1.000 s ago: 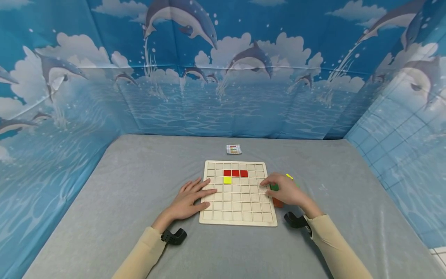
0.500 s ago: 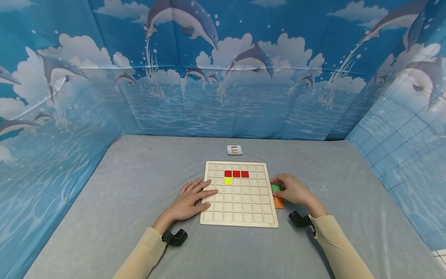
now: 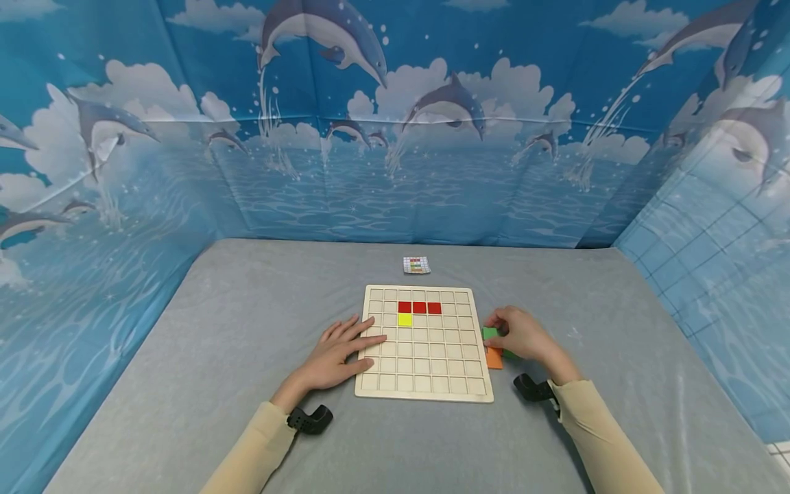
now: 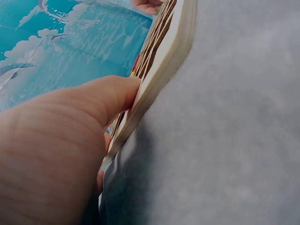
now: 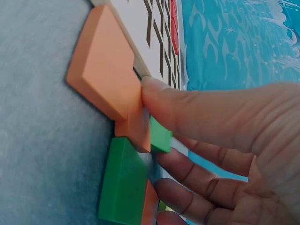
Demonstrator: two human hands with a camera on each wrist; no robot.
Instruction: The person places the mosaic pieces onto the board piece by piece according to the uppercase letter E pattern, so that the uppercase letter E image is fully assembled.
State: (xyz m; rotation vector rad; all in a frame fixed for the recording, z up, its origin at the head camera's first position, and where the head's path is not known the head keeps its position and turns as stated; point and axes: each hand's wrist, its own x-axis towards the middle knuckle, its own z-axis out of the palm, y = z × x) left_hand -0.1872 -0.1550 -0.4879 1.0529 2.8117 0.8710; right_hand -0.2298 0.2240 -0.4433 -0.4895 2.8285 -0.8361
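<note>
A pale wooden grid board (image 3: 420, 377) lies on the table, with three red tiles (image 3: 420, 308) in a row and one yellow tile (image 3: 404, 320) below the leftmost. My left hand (image 3: 336, 353) rests spread on the board's left edge; in the left wrist view its thumb (image 4: 119, 91) touches the rim. At the board's right side my right hand (image 3: 521, 336) has its thumb and fingers about a light green tile (image 5: 161, 135). Whether they pinch it is unclear. Beside it lie orange tiles (image 5: 105, 65) and a darker green tile (image 5: 123, 183). The hand partly hides this group.
Behind the board lies a small card (image 3: 416, 265) printed with a coloured grid pattern. A grey cloth (image 3: 278, 295) covers the table. Dolphin-printed curtains (image 3: 395, 185) hang along the back and sides.
My right hand has drawn back from above the board's right edge to the tiles beside it, uncovering more of the green and orange ones. The left hand stays in place on the board.
</note>
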